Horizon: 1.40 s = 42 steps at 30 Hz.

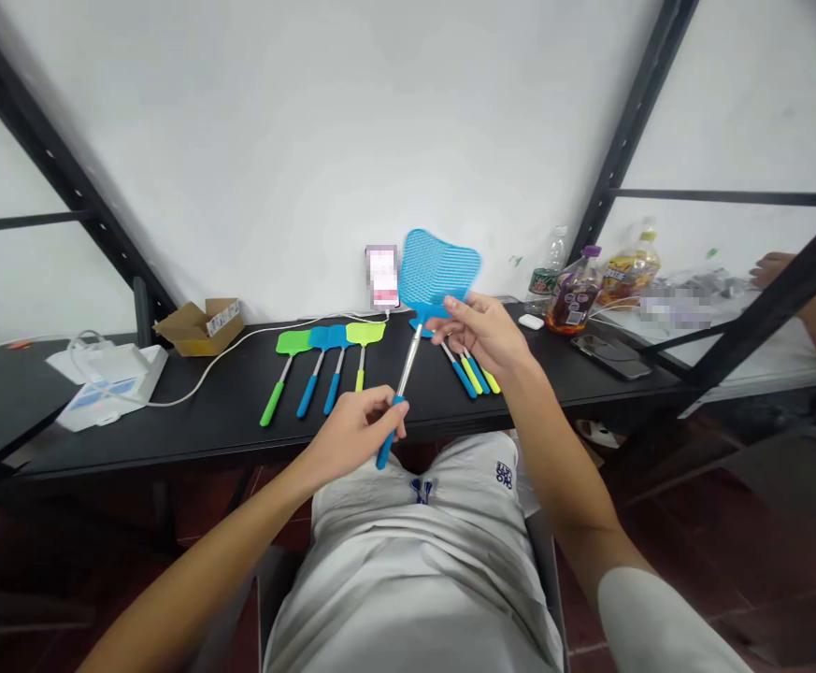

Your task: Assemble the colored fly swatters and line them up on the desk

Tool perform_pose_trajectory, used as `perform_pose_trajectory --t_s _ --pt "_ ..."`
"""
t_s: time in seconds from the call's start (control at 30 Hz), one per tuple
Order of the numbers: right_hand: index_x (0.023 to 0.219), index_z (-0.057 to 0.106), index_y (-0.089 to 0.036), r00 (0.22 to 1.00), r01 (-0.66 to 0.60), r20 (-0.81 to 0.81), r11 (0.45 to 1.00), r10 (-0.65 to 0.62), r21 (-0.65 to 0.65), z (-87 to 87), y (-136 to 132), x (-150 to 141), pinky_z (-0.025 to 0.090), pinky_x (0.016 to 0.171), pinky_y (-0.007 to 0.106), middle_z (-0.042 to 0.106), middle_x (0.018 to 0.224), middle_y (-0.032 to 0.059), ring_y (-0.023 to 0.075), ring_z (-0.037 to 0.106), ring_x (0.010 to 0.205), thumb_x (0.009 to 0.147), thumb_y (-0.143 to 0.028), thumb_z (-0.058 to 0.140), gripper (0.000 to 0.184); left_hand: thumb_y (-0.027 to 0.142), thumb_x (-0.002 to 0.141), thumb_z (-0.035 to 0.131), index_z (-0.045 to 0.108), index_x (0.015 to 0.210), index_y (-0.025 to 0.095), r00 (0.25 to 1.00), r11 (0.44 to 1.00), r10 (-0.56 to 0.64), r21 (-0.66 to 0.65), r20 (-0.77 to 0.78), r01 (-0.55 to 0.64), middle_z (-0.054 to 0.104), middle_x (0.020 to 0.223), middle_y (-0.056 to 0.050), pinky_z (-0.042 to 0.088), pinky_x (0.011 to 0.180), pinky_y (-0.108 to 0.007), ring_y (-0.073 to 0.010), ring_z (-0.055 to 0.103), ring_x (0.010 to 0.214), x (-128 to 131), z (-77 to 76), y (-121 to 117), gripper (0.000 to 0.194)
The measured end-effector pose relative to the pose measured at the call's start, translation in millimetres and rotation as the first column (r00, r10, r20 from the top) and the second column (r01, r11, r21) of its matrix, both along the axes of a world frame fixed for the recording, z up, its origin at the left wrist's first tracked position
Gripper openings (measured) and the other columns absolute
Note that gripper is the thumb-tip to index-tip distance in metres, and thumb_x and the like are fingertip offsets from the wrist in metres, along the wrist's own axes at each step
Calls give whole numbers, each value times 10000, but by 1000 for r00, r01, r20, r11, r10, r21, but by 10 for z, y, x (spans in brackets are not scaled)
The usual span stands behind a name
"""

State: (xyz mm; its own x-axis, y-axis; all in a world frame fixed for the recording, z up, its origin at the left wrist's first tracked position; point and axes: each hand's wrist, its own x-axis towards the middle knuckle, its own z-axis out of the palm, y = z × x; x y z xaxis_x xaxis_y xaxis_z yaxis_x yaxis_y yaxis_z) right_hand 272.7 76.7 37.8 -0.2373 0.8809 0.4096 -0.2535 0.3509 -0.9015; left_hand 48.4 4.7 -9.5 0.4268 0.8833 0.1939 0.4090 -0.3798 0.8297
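Observation:
My left hand (355,435) grips the blue handle (388,441) of a telescopic fly swatter, held up over the table's front edge. Its steel shaft (408,369) slants up to a blue mesh head (439,271). My right hand (483,335) pinches the swatter at the base of that head. Laid on the black table (239,374) to the left are several fly swatters (327,360) with green and blue heads and handles. Beneath my right hand, the handles of more swatters (467,371) fan out, their heads hidden.
A phone (382,278) on a charging cable leans on the wall. A cardboard box (201,327) and white device (113,383) sit at left; bottles (572,290) and a dark phone (610,355) at right. Black shelf posts (751,318) flank the table. A co-worker's hand (772,269) shows far right.

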Motion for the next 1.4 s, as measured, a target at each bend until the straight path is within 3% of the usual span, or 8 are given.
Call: perform_pose_trajectory --t_s 0.1,0.2,0.33,0.47,0.67,0.97,1.23,1.4 --pt "989 622 -153 996 28 90 999 -24 -40 -37 185 148 523 528 203 767 1004 132 167 741 747 839 -588 683 464 415 922 507 577 632 169 992 988 101 124 -72 -92 617 624 -13 408 613 -234 -132 563 618 82 12 323 386" --pt "936 670 -107 905 211 389 976 -172 -61 -156 442 398 521 525 184 773 901 147 136 722 647 878 -554 659 451 379 889 479 572 585 182 913 927 342 240 -222 -289 560 525 -12 358 566 -260 -158 554 568 135 -25 607 374" --pt "907 694 -82 702 368 668 929 -245 -46 -350 749 745 503 530 165 767 841 144 117 699 633 935 -463 608 392 369 851 466 633 573 186 704 871 488 340 -516 -354 654 617 -89 396 605 -301 -249 651 700 146 -112 816 373" --pt "843 712 -94 432 533 842 845 -323 50 -452 882 937 470 524 177 759 772 111 122 675 601 898 -440 639 357 428 871 441 763 831 147 534 871 485 332 -693 -361 745 887 -187 491 708 -365 -344 699 898 163 -168 912 429" --pt "689 709 -112 59 522 995 852 -84 41 -513 923 927 474 589 249 718 685 102 152 656 584 852 -456 648 386 408 879 455 754 1069 103 438 876 469 341 -766 -342 726 1066 -239 525 828 -434 -385 682 1039 272 -179 1082 468" --pt "846 747 -96 -57 545 993 830 -100 115 -556 959 914 514 757 330 727 799 169 273 709 850 776 -269 673 201 332 859 480 750 1073 96 418 889 450 354 -789 -290 708 1133 -241 521 856 -414 -362 671 1070 397 -152 1216 418" --pt "1046 729 -77 -127 595 983 783 -130 180 -541 924 912 519 857 377 720 912 228 336 684 1047 780 -248 666 322 407 909 462 736 1097 101 408 881 466 370 -785 -295 712 1111 -232 510 863 -408 -359 666 1076 354 -147 1194 452" --pt "1199 678 -82 -132 577 980 793 -146 196 -542 889 885 512 883 383 683 1145 258 350 649 1139 804 -351 682 478 505 951 410 730 1036 94 407 863 502 408 -763 -298 713 1043 -230 499 816 -405 -369 673 1029 342 -75 954 528"
